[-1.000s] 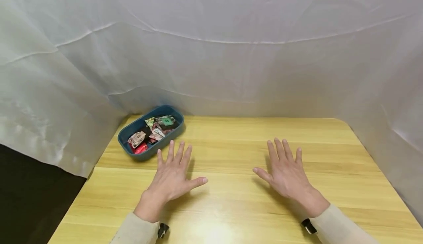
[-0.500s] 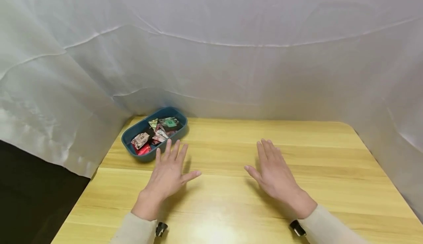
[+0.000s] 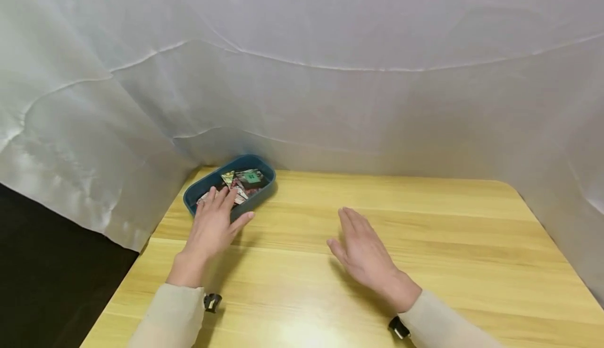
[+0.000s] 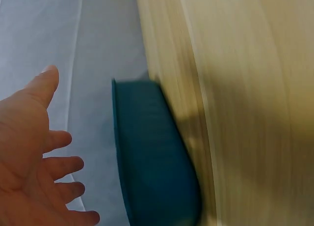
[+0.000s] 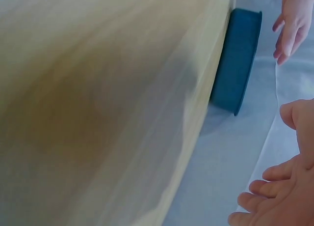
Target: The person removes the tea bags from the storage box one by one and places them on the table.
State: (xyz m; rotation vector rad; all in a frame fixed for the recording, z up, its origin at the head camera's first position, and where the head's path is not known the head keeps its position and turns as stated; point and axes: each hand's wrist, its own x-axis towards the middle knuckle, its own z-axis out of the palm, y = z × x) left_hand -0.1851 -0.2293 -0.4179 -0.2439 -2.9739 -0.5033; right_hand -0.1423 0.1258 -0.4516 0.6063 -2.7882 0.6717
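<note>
A dark teal oval tray [image 3: 270, 186] stands at the back left of the table, with several small printed packets [image 3: 252, 176] lying in it. My left hand [image 3: 212, 230] is spread out over the tray's near side, and in the head view its fingers overlap the rim and hide some packets. In the left wrist view the hand [image 4: 29, 157] shows beside the tray's outer wall [image 4: 152, 147], holding nothing. My right hand [image 3: 365, 251] hovers above the middle of the table, fingers extended together and thumb apart, with nothing in it.
The wooden table [image 3: 448, 232] has a light grain and a rounded far right corner. Pale cloth [image 3: 354, 112] hangs right behind the table and along both sides. A dark area [image 3: 52, 269] lies beyond the left edge.
My left hand has moved left and forward to the tray. The right hand has shifted left, and its fingers have drawn together. The view has turned slightly, so the tray appears further right.
</note>
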